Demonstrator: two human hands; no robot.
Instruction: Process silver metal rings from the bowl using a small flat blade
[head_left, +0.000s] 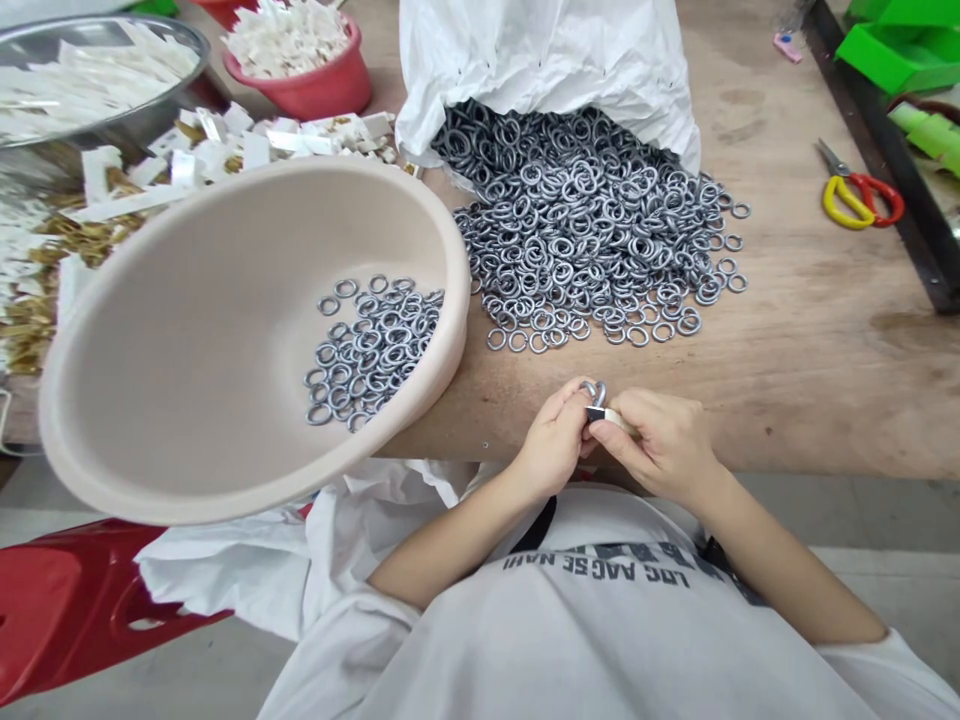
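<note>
Left hand pinches metal rings at the table edge. Right hand grips a small black-tipped tool, tip against or just beside them. Ring pile lies beyond; more sit in the beige tub.

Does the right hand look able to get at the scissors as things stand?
Probably yes: only wooden table shows between the right hand and the scissors, though that hand grips a black-and-pale piece it may need to put down.
</note>
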